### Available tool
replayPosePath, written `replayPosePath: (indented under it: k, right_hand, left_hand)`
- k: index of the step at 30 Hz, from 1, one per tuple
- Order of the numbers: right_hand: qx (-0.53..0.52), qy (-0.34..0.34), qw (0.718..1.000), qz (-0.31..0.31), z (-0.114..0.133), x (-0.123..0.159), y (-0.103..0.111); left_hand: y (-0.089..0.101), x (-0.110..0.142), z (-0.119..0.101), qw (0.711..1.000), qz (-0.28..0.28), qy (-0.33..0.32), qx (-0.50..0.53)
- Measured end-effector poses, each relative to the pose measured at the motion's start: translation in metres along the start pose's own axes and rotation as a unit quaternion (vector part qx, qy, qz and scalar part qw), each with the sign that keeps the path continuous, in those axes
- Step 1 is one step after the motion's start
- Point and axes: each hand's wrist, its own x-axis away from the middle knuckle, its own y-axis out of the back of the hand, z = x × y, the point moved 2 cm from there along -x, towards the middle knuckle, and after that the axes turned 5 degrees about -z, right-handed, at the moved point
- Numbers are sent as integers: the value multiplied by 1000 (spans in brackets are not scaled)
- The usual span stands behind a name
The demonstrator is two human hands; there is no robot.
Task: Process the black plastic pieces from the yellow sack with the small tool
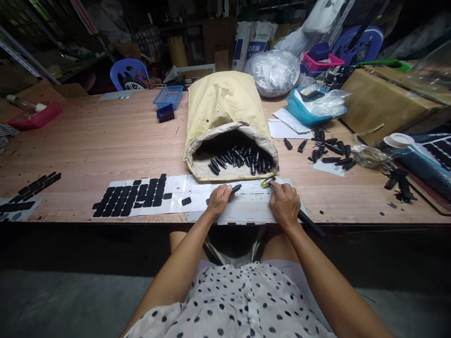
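Observation:
My left hand point(219, 199) is closed on a small black tapered piece point(236, 188), whose tip points up and right. My right hand point(284, 204) is wrapped round a tool with a black handle point(312, 224), which runs out below the palm past the table's edge. At its other end shows a yellow-green and metal tip point(268, 182); its exact kind I cannot make out. Both hands are over a pale board point(246, 213) at the front edge. Just beyond lies a yellow woven sack point(225, 101), mouth towards me, with several similar black pieces point(259, 162) inside.
White sheets with rows of black rounded stickers point(120, 199) lie to the left. Loose black pieces point(331, 148) are scattered at right, before a cardboard box point(391, 101). A blue basket point(168, 97) and a turquoise basket point(315, 110) flank the sack.

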Motion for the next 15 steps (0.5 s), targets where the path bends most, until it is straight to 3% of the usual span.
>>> replayPosePath:
  k: [10,15]
  right_hand:
    - [-31,2,999,-22,0,2,-1]
    - [-78,-19,997,14,-3,1,-1]
  left_hand:
    - [1,1,-2,1000,1,3,1]
    - [1,-1,-1,1000,7,11,8]
